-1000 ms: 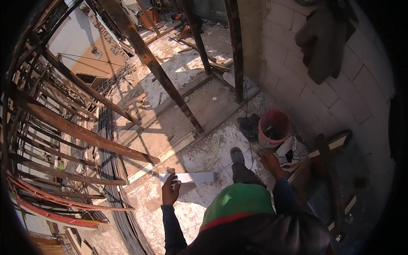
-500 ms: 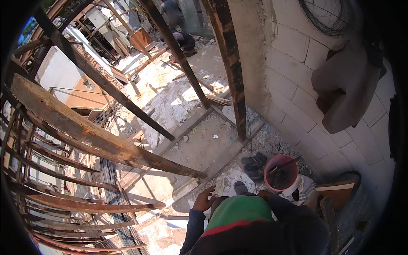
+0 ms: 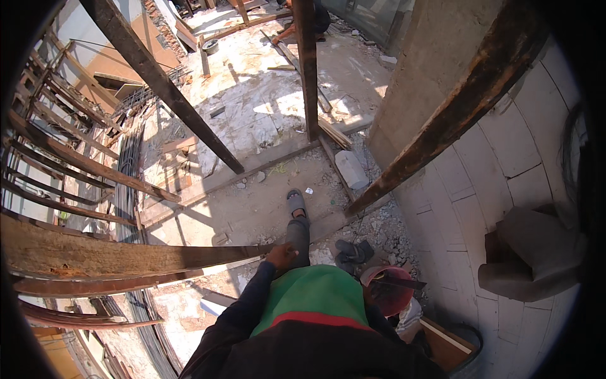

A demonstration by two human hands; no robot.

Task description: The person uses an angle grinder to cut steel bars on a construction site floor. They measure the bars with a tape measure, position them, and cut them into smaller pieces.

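My left hand (image 3: 282, 256) is held low in front of me with its fingers curled in and nothing visible in them. It overlaps the foot of a thick wooden post (image 3: 151, 256); whether it touches the wood I cannot tell. My right hand is hidden beside my body, where only the dark sleeve shows. Close to that side stands a red bucket (image 3: 377, 278) with dark contents, and a dark flat blade (image 3: 404, 284) juts over its rim. A pair of dark shoes (image 3: 353, 251) lies just beyond the bucket. My sandalled foot (image 3: 295, 203) is stretched forward.
Upright wooden posts (image 3: 307, 76) stand ahead, one leaning across the block wall (image 3: 467, 202) at right. A low concrete sill (image 3: 265, 161) crosses the floor. Rubble (image 3: 385, 230) lies along the wall. Long metal bars (image 3: 129, 183) lie at left. Another person (image 3: 320, 22) crouches far ahead.
I have stepped forward, one foot now over the nearer sill. My left hand has gone from spread fingers to curled ones. My right hand has passed out of sight, and the bucket sits lower in view.
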